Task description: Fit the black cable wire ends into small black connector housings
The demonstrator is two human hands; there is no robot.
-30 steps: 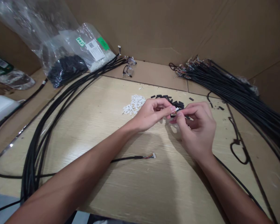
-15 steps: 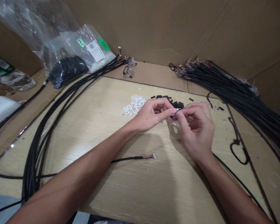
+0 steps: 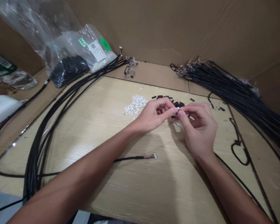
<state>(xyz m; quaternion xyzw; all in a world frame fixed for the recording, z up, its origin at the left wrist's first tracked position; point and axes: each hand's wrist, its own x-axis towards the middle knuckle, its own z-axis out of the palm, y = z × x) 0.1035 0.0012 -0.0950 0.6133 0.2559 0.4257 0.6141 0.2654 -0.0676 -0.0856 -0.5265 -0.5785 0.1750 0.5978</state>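
Note:
A small white connector (image 3: 178, 108) shows between the fingertips of both hands, mostly covered by them. My left hand (image 3: 157, 113) pinches it between thumb and index finger. From the other side, the thumb and index finger of my right hand (image 3: 198, 124) are closed at the same spot; any wires in there are hidden. A black cable (image 3: 238, 180) runs out from under my right wrist toward the lower right. Just beyond my fingers lie short black tube pieces (image 3: 163, 96), and a pile of small white pieces (image 3: 136, 104) lies beside my left hand.
Below my hands lies a cable end with coloured wires and a white connector (image 3: 155, 156). Black cables (image 3: 40, 140) curve along the left; another cable bundle (image 3: 238, 90) lies right. Clear bags (image 3: 70, 68), glasses (image 3: 130, 71) and a bottle (image 3: 18, 77) stand or lie at the back.
Both hands stay together at the white connector, with only slight finger movement. The whole view has shifted a little.

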